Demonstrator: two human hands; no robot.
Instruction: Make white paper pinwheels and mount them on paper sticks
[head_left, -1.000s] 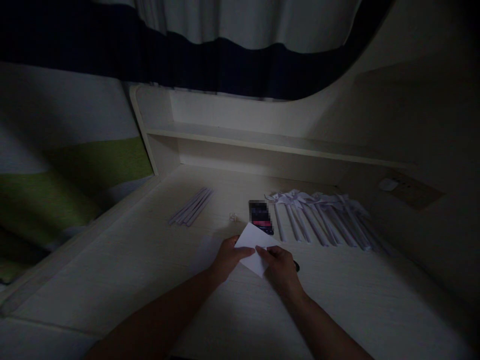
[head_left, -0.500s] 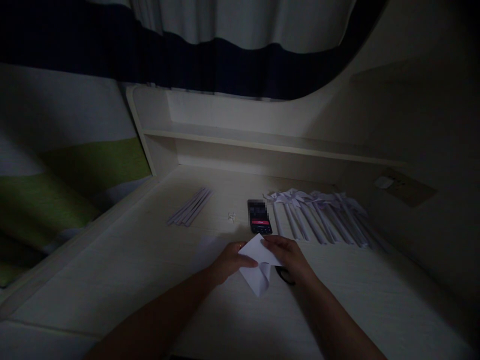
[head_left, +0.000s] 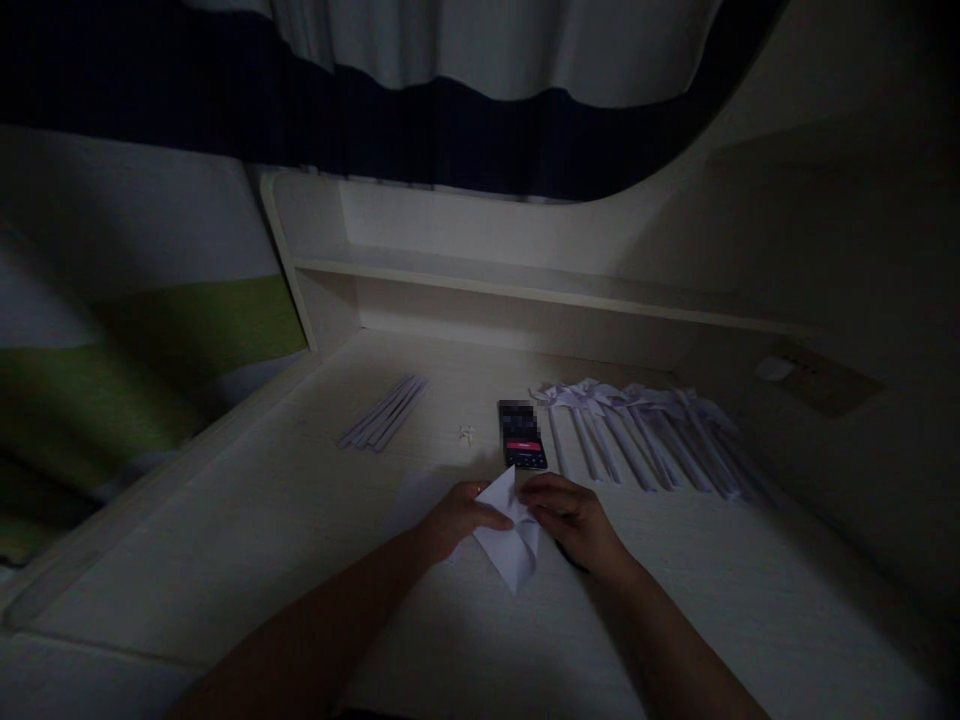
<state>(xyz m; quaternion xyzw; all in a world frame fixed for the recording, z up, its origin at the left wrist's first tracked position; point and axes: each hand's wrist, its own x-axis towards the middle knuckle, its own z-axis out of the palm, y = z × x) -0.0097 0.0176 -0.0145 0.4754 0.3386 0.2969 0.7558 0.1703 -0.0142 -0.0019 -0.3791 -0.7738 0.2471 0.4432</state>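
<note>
Both my hands hold a white sheet of paper (head_left: 510, 540) folded into a triangle, low over a pale wooden desk (head_left: 300, 520). My left hand (head_left: 457, 518) pinches its left edge with thumb and fingers closed. On the right, the fingers of my right hand (head_left: 574, 520) curl over the upper right edge. A dark object lies under my right hand, mostly hidden. A phone (head_left: 521, 436) with a lit screen lies just beyond the paper.
A row of several folded white paper pieces with long stems (head_left: 645, 430) lies right of the phone. A small bundle of paper sticks (head_left: 382, 412) lies to the left, with a tiny white scrap (head_left: 466, 434) between. A shelf (head_left: 525, 285) runs along the back.
The flat sheet was lifted at one corner and folded over into a triangle. My right hand moved from the sheet's lower right up to its upper right edge.
</note>
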